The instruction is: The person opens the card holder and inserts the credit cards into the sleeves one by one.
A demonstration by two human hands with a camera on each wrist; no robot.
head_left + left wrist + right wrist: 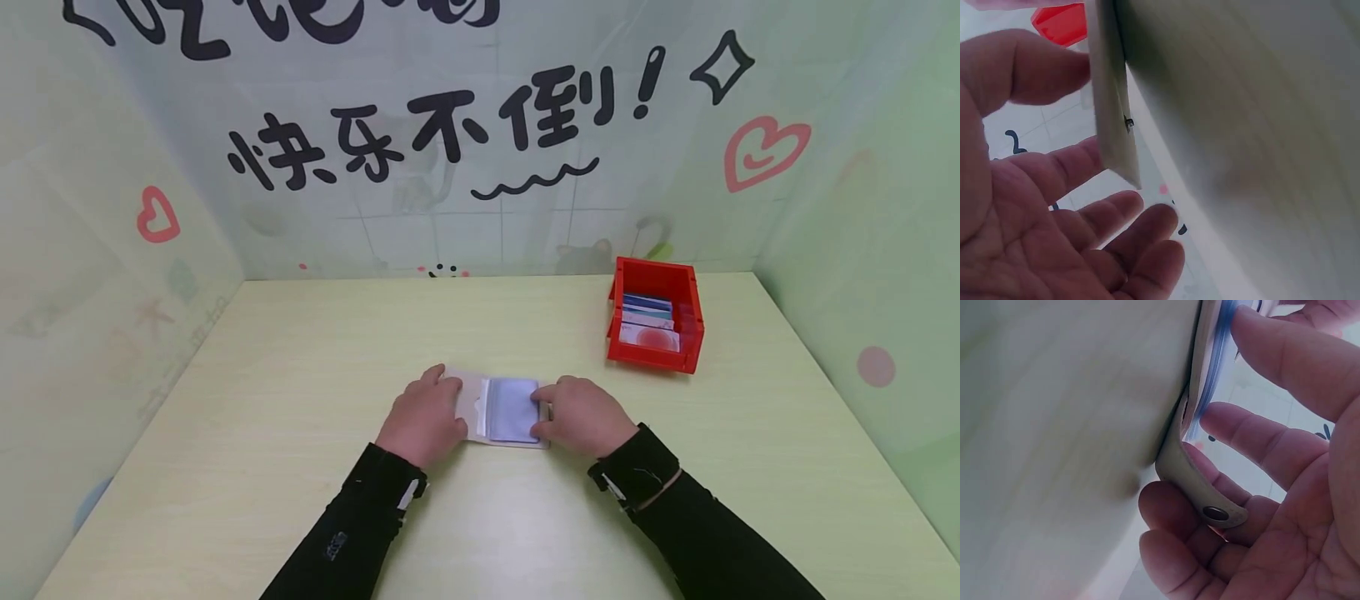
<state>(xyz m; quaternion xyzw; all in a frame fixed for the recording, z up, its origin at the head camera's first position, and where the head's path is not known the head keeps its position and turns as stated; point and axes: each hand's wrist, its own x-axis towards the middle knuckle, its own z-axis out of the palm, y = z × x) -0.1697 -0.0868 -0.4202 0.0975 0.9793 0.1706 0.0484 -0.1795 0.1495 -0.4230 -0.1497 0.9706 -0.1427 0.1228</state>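
from the head view, a beige card holder (498,410) lay open and flat on the table (300,400), near its front middle, with clear bluish sleeves (513,410) showing inside. the left hand (423,421) rested on its left flap and the right hand (581,415) on its right edge. a red bin (656,325) holding cards stood well apart at the back right.

in the left wrist view, the left hand (1054,212) was spread, fingers nearly straight, thumb and forefinger touching the thin flap's edge (1113,100) without closing round it.

in the right wrist view, the right hand (1272,506) had its thumb on the sleeves (1210,381) and curled fingers under the snap tab (1200,487), a light pinch.

the holder looked light, thin and floppy, its plastic sleeves likely slippery; the covers' edges or the tab seemed the surest places to take hold.
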